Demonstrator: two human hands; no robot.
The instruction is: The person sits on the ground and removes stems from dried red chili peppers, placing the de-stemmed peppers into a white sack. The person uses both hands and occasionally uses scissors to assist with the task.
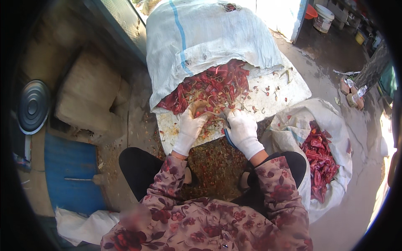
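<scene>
My right hand, in a white glove, grips scissors with a blue handle. Close by on the left is my left hand, gloved too, with thumb and forefinger curved toward the scissors' tip. Whether it pinches a pepper or stem there is hard to make out. Dried red chili peppers spill from the mouth of a large white woven sack just beyond both hands. Stems and seeds are scattered on the pale board or sheet under them.
An upright woven sack at my right knee holds red peppers. Stems and bits litter the floor between my feet. A blue panel and a round metal lid are at left; a white bucket is at far right.
</scene>
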